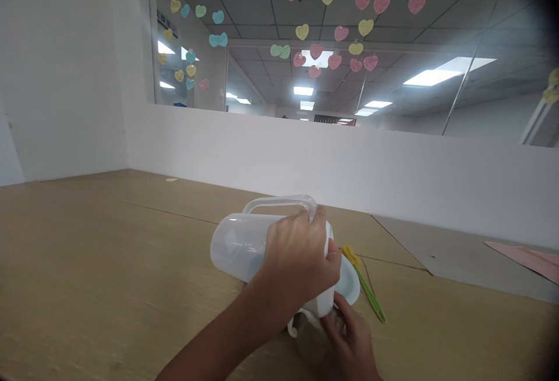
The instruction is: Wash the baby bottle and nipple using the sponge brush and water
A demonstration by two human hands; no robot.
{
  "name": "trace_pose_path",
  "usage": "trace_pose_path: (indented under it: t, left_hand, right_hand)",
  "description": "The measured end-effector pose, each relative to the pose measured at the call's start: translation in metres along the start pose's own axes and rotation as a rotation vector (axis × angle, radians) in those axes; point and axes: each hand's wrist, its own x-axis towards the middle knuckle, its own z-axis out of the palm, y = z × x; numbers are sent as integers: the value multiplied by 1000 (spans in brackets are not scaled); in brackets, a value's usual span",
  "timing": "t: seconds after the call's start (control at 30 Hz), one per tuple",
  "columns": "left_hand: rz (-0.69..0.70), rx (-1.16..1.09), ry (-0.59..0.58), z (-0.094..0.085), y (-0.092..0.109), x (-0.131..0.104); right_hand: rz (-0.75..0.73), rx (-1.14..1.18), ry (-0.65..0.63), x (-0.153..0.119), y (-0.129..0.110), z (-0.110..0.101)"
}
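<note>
My left hand (301, 253) is closed round the lid end of a translucent plastic pitcher (238, 247). The pitcher lies tipped nearly on its side, its loop handle uppermost and its white lid end to the right. Low at the front, my right hand (353, 340) has its fingers bent at the lower edge of the white lid (324, 305). Beneath the lid is a clear, cup-like vessel (310, 337), partly hidden and blurred; the right fingers seem to be around it. Behind the hands lies a pale round dish (348, 282).
A brush with a green handle (371, 296) and a yellow head rests right of the dish. Farther right are a grey sheet (458, 253) and a pink sheet (528, 258). A white wall (262, 148) with a window bounds the wooden table (109, 264) at the back.
</note>
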Motion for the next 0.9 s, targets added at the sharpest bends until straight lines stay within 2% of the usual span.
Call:
trace_pose_path:
  t: [0.5,0.67,0.9]
  left_hand:
    - [29,12,95,5,5,-4]
    - [42,16,135,7,8,-6]
    - [55,25,186,9,11,-10]
  right_hand:
    - [64,78,31,0,6,3]
    - [68,111,-3,-1,8,3]
    - [54,33,31,-1,6,3]
